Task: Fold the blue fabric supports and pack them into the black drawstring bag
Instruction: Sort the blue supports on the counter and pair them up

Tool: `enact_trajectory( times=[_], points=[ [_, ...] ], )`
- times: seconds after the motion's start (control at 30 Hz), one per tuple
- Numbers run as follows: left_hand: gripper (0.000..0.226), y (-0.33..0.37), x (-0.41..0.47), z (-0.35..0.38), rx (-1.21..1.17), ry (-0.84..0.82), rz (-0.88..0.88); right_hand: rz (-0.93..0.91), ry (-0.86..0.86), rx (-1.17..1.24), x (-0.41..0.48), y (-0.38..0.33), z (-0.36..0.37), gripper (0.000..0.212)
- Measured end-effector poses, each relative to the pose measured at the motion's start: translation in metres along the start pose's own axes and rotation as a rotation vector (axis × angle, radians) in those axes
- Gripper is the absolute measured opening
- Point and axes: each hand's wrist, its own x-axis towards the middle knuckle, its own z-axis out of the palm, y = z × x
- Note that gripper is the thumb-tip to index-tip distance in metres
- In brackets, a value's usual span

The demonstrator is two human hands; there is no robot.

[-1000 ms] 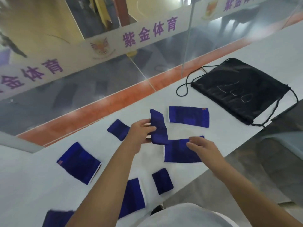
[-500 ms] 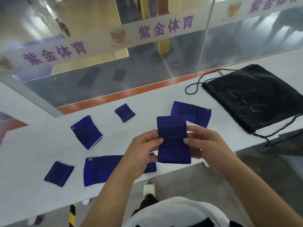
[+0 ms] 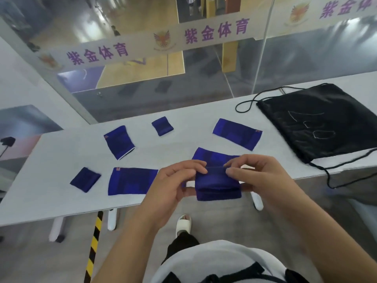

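Blue support (image 3: 217,185) between the hands (image 3: 222,178), upright and open before, now doubled over.

The blue support (image 3: 215,156) lying just beyond the hands is mostly hidden behind the fingers and the folded support (image 3: 217,185) they hold. Far right of the right hand (image 3: 263,180), the black drawstring bag (image 3: 318,123) is cut by the frame edge, its chalky markings too smeared to read.

A white table (image 3: 61,160) carries six blue supports (image 3: 119,142) and a black drawstring bag (image 3: 318,123).
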Motion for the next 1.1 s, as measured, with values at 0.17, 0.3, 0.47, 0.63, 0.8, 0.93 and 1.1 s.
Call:
enact_trajectory(
  times=[0.17, 0.3, 0.47, 0.63, 0.8, 0.93, 1.1],
  points=[
    [0.03, -0.015, -0.021, 0.012, 0.009, 0.012, -0.105, 0.027, -0.054, -0.151, -0.011, 0.012, -0.011, 0.026],
    [0.028, -0.011, -0.024, 0.018, 0.157, -0.046, -0.212, 0.014, -0.126, -0.189, -0.017, 0.012, -0.014, 0.041],
    [0.027, -0.032, -0.022, 0.022, 0.219, 0.066, -0.196, 0.125, -0.003, -0.134, -0.022, 0.033, -0.014, 0.04],
    [0.03, -0.069, -0.029, 0.019, 0.092, 0.264, -0.244, 0.398, -0.041, 0.148, -0.03, 0.073, -0.005, 0.042],
    [0.034, -0.085, -0.036, 0.009, 0.045, 0.221, -0.321, 0.383, -0.031, 0.092, -0.02, 0.085, 0.0, 0.031],
    [0.024, -0.09, -0.036, 0.002, 0.05, 0.268, -0.318, 0.391, -0.108, -0.02, -0.004, 0.086, 0.001, 0.027],
    [0.017, -0.076, -0.032, -0.018, 0.194, 0.176, -0.315, 0.309, -0.313, -0.438, 0.023, 0.059, 0.004, 0.027]
  ],
)
